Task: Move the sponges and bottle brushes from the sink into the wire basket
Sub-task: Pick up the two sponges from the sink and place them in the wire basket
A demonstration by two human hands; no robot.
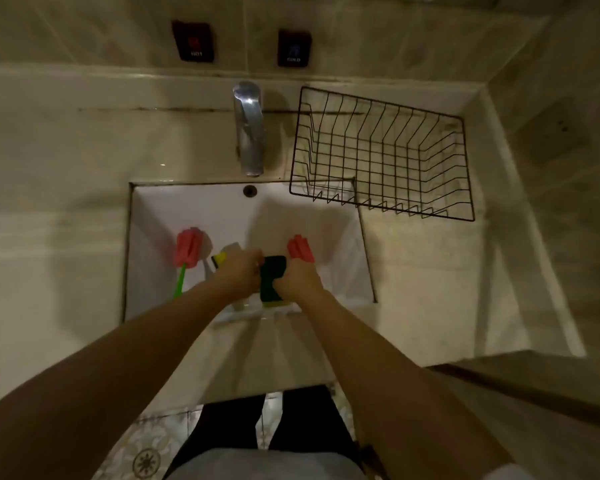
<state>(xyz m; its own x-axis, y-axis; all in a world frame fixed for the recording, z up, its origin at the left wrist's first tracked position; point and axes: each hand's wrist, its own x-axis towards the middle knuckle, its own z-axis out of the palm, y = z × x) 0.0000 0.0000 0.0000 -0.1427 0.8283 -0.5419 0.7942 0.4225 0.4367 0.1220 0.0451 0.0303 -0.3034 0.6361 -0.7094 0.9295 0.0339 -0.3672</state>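
Observation:
Both my hands are down in the white sink (153, 216). A dark green sponge with a yellow underside (272, 277) stands on edge between them. My left hand (239, 271) pinches its upper left corner, and my right hand (297, 282) has its thumb over the lower right side. A second yellow sponge (219, 259) peeks out behind my left hand. One pink bottle brush with a green handle (187, 251) lies at the sink's left. Another pink brush head (300, 248) shows just past my right hand, its handle hidden. The black wire basket (465, 168) stands on the counter at the back right, with nothing in it.
A chrome tap (248, 129) overhangs the back of the sink. Hot and cold control panels (194, 41) are on the wall behind it. The pale stone counter (430, 271) runs on both sides, with a wall close on the right.

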